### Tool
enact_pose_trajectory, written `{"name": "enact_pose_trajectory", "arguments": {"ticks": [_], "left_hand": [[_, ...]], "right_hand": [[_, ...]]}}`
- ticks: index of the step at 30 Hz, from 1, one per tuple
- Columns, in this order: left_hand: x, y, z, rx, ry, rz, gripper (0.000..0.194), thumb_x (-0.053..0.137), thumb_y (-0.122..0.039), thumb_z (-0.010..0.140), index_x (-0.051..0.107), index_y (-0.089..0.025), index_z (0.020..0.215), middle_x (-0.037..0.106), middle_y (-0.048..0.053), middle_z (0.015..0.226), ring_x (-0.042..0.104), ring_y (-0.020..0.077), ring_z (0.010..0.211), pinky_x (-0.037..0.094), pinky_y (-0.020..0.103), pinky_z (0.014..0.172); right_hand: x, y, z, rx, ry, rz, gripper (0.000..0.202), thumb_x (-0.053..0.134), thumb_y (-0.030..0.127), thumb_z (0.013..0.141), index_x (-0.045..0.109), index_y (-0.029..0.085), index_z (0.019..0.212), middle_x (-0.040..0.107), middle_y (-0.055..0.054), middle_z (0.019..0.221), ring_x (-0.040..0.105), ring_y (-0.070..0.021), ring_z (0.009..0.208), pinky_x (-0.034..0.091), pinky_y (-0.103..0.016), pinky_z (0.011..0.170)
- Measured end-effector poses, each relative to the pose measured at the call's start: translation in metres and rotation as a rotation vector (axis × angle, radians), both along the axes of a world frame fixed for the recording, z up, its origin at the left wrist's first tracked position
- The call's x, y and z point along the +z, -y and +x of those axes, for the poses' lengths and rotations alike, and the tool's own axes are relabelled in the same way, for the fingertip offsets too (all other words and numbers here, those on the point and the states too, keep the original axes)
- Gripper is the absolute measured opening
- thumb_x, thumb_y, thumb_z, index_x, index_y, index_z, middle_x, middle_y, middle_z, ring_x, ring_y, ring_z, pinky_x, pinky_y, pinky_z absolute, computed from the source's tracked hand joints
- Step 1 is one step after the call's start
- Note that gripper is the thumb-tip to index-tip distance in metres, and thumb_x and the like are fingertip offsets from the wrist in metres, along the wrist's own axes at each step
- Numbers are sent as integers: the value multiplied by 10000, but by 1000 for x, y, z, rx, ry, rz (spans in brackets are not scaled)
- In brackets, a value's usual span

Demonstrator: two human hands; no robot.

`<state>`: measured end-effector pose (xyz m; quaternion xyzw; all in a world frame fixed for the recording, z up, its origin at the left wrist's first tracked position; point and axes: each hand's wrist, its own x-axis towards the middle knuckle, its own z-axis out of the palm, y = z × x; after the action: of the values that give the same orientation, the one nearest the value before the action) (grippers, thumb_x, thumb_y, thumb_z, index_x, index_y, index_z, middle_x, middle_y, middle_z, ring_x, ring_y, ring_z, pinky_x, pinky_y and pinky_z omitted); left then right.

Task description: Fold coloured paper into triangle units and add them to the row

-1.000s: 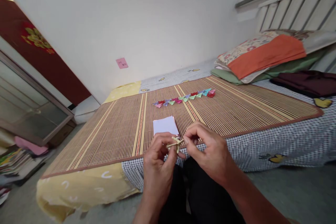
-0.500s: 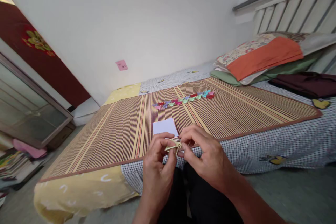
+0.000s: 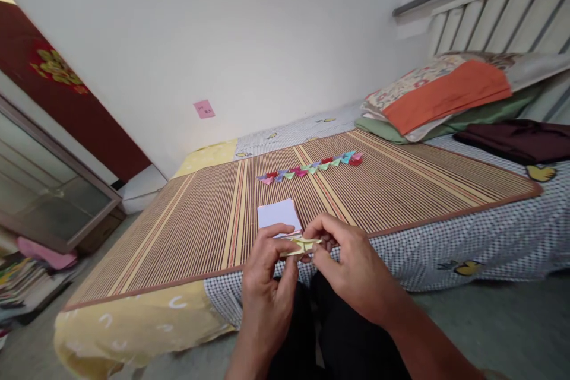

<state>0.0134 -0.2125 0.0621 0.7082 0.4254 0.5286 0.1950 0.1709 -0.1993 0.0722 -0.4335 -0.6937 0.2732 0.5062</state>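
A small folded piece of pale yellow paper is held between both hands above the front edge of the bed. My left hand pinches its left end between thumb and fingers. At its right end, my right hand grips the paper with thumb and forefinger. Just behind the hands, a stack of paper squares with a pale lilac top sheet lies on the woven mat. Farther back on the mat is a zigzag row of small folded papers in red, pink, green, blue and purple.
Pillows with an orange band are piled at the right, beside dark folded cloth. A white radiator stands behind them. At the left are a glass-fronted cabinet and a pile of books.
The yellow paper looks wider and flatter between my fingers, its right end now farther right. My right hand has shifted slightly, and the whole view has moved a little.
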Motion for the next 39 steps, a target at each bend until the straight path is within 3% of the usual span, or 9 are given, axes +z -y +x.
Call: {"name": "enact_pose_trajectory", "arguments": {"ticks": [10,16,21,26,33,39], "left_hand": [[-1,-4,2,-64,-71,141,185,577,-65,928,671,-224,922,658,74,1099,627,217,1089,511,324,855],[-9,-6,5,18,77,-51,84,604,-179,959,671,-221,930,663,48,1021,653,177,929,516,284,779],[-11,-7,6,-29,195,-266,83,619,-259,962,677,-205,937,695,25,889,659,166,814,510,278,754],[-10,-7,8,-49,251,-311,116,637,-298,951,666,-190,920,682,20,849,639,162,797,495,268,743],[-15,-7,7,-29,243,-322,153,650,-334,939,658,-185,904,650,15,805,591,153,734,469,255,677],[-8,-6,9,-110,338,-381,168,662,-339,933,642,-177,891,624,0,789,550,125,704,458,227,648]], "right_hand": [[2,-4,3,-8,11,-104,175,516,44,813,541,204,746,569,41,669,529,-123,601,395,-249,565],[-2,-5,4,-34,74,-96,159,536,95,845,514,217,744,532,50,638,507,-126,576,365,-251,542],[-8,-6,0,-158,228,62,158,524,60,843,491,214,835,559,24,710,542,-150,616,362,-275,581],[-6,-5,0,-39,254,241,230,439,-18,863,536,191,862,599,-49,902,578,-200,843,431,-323,751],[-1,-6,1,-61,333,114,213,578,-32,829,568,177,790,599,-32,839,574,-208,822,422,-331,730],[0,-4,1,10,171,147,180,588,12,892,608,185,846,616,-22,879,594,-185,838,433,-306,725]]}}
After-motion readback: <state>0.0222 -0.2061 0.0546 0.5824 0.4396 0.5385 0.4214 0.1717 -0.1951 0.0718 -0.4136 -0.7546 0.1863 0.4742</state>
